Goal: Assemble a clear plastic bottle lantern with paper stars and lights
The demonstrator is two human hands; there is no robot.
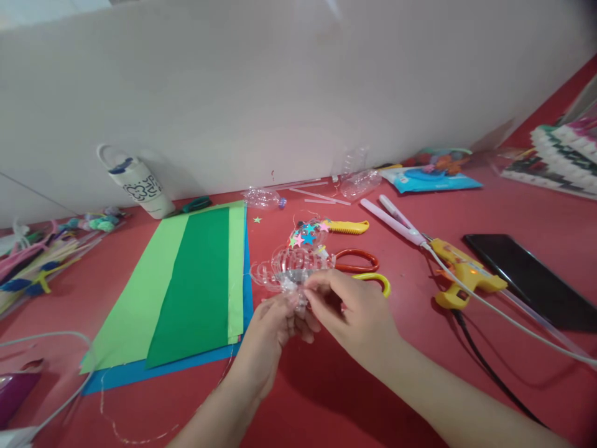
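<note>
A clear, looped plastic piece is just beyond me over the red worktop, narrow end towards me, loops fanning away and sideways. My left hand grips that narrow end from below; my right hand, equally near, pinches its right side.

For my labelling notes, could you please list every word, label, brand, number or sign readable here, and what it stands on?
No text can be read with certainty.
White tumbler: dark print, not legible as words.
Blue packet: white mark, too small to read.
Yellow glue gun: any markings too blurred to read.
</note>
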